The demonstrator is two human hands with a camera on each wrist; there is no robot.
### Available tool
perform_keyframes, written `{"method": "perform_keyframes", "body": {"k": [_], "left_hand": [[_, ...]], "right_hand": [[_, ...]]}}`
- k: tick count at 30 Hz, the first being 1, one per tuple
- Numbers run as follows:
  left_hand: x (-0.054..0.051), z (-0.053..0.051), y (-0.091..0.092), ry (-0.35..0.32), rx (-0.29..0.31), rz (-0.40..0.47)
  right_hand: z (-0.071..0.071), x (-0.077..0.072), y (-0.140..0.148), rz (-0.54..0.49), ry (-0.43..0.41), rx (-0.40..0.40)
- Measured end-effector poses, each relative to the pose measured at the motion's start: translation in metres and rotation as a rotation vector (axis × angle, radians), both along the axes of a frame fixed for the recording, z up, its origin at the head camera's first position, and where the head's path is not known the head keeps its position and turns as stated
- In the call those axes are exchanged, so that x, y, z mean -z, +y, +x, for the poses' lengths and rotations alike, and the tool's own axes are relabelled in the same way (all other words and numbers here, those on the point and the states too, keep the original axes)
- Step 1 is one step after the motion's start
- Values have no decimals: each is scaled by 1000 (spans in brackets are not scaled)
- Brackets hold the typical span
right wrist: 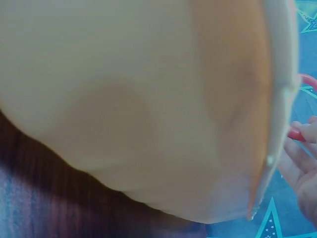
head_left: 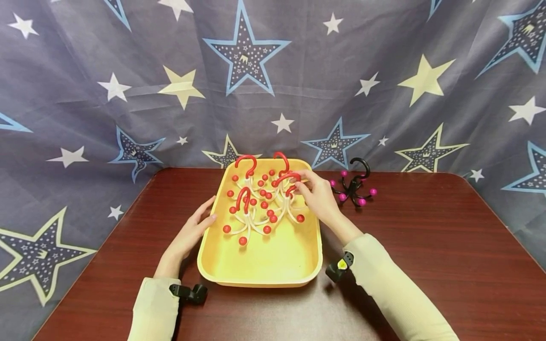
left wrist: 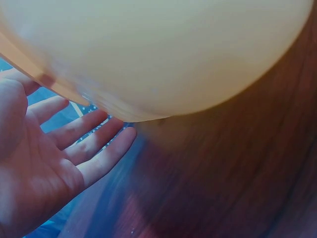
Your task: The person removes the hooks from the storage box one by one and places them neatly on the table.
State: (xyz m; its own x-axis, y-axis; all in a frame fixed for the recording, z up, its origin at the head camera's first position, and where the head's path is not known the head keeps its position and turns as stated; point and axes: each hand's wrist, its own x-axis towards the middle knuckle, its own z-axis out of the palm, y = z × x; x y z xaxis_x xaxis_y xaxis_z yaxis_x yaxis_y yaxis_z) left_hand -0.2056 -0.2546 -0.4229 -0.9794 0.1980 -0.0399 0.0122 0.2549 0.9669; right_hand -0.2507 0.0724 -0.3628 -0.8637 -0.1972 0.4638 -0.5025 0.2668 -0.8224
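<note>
A yellow tray (head_left: pixel 273 265) carries several white multi-arm hanger hooks with red hooks and red ball tips, one of them a front-left hanger (head_left: pixel 247 220). My left hand (head_left: pixel 193 229) touches the tray's left side with its fingers extended along the outer wall; the left wrist view shows this hand (left wrist: pixel 54 144) with its fingers spread. At the tray's right side, my right hand (head_left: pixel 316 192) pinches the red hook of a hanger (head_left: pixel 286 204) between thumb and fingers. In the right wrist view, the tray wall (right wrist: pixel 148 99) hides most of that hanger.
A black hanger hook (head_left: pixel 353 185) with magenta ball tips stands on the dark red-brown table (head_left: pixel 426 246), right of the tray. Behind the table hangs a grey curtain (head_left: pixel 277 104) with stars. A black wrist camera (head_left: pixel 189 293) is strapped at the left sleeve.
</note>
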Motion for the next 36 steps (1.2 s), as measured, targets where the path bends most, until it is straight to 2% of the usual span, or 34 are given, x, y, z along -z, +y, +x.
{"method": "perform_keyframes", "body": {"k": [10,16,23,36], "left_hand": [[0,1,-1,-3,-4,-4],[0,1,-1,-2,-4,-8],[0,0,0,-4,-3,-1],[0,0,0,2,3,2]], "right_hand": [[3,-6,3,10,33,29],[5,-11,7,-33,36,40],[27,-36,8,-109,34,19],[33,-41,19,-153,52,43]]}}
